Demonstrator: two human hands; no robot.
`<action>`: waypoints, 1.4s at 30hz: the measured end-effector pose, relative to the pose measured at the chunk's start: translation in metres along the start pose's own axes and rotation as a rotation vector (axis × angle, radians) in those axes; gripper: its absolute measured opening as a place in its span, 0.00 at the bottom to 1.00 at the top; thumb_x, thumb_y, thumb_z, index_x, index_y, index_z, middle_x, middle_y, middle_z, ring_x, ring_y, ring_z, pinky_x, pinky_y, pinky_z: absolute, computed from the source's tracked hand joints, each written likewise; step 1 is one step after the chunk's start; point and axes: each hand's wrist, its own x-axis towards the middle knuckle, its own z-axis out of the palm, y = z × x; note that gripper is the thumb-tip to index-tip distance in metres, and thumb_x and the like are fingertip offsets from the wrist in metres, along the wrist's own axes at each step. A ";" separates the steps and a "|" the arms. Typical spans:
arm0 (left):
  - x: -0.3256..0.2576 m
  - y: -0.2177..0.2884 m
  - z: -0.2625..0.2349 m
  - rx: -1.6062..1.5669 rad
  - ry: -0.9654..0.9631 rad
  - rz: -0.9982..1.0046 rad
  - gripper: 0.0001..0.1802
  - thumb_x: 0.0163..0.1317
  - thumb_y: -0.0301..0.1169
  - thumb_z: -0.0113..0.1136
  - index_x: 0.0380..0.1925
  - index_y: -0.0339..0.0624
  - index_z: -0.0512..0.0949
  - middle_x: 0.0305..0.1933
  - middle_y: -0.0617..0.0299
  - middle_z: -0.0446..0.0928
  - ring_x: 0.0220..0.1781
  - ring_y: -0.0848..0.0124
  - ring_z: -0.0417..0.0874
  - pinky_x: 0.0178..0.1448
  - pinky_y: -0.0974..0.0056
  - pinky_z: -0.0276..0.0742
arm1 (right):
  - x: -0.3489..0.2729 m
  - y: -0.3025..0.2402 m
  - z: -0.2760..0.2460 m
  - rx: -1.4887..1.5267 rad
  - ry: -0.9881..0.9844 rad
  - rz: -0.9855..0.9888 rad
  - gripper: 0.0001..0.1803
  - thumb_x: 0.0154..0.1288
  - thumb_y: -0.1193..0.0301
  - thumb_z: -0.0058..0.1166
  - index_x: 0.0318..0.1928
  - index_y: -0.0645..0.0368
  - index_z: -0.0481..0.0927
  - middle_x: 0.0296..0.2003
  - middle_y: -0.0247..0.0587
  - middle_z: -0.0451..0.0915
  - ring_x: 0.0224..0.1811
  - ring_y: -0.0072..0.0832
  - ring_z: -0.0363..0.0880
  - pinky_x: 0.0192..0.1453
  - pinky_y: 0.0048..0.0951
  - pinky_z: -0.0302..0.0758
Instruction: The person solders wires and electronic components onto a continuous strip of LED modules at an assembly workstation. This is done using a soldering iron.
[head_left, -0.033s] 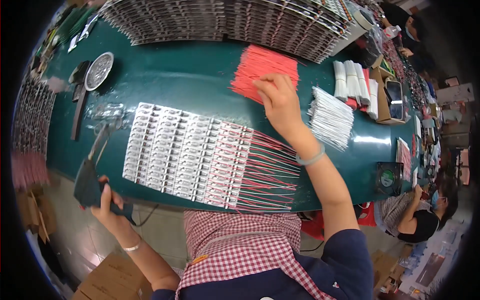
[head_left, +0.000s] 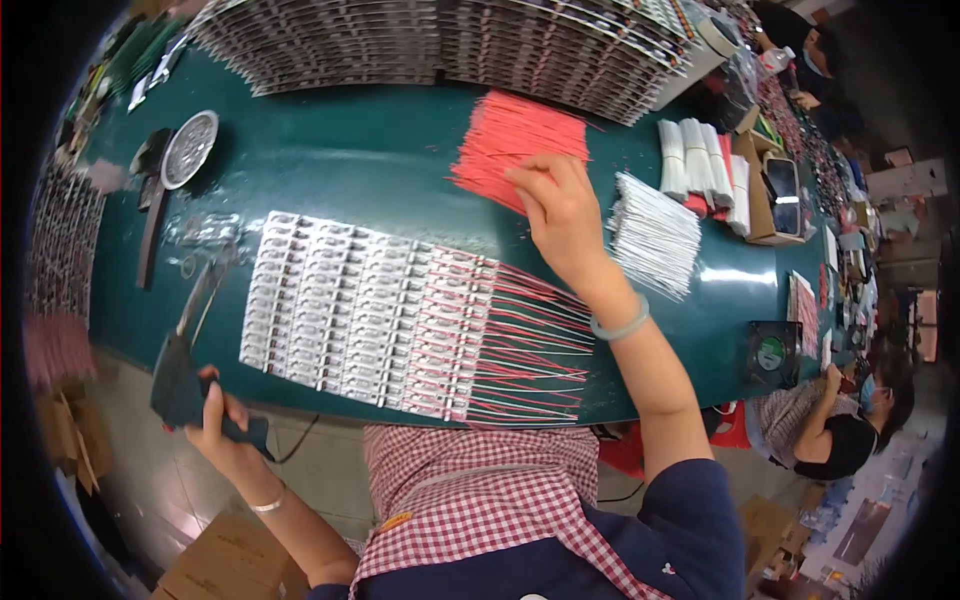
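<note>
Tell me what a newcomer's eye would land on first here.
Probably the bright red pile of thin strands at the upper middle of the green table, with the right hand at its near edge. Next might be the silvery panel in front of the person, red and white wires trailing off its right side. At lower left, the left hand grips a dark gun-shaped tool.

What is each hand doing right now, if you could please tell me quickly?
Left hand: closed, holding a dark gun-shaped tool.
Right hand: fingers bent at the red wires; whether it grips any cannot be told.
</note>
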 end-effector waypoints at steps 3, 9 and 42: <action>-0.022 -0.001 -0.002 -0.009 0.119 -0.087 0.15 0.65 0.26 0.64 0.49 0.29 0.80 0.27 0.64 0.74 0.20 0.81 0.67 0.21 0.75 0.60 | -0.030 0.001 -0.040 -0.038 -0.010 0.085 0.13 0.55 0.82 0.64 0.42 0.60 0.85 0.42 0.41 0.80 0.46 0.43 0.77 0.48 0.41 0.76; -0.022 -0.012 -0.006 0.028 0.075 -0.092 0.16 0.66 0.28 0.64 0.50 0.30 0.79 0.26 0.66 0.72 0.21 0.82 0.67 0.21 0.76 0.60 | -0.091 0.031 -0.112 -0.382 -0.060 0.349 0.18 0.51 0.84 0.65 0.45 0.61 0.84 0.41 0.43 0.79 0.46 0.43 0.77 0.50 0.40 0.75; -0.070 0.017 0.015 -0.084 0.034 -0.037 0.16 0.61 0.22 0.63 0.50 0.28 0.78 0.31 0.60 0.76 0.20 0.78 0.68 0.21 0.73 0.62 | 0.008 -0.043 -0.079 -0.509 -0.497 -0.322 0.08 0.51 0.76 0.59 0.34 0.59 0.83 0.34 0.41 0.78 0.38 0.37 0.77 0.40 0.33 0.75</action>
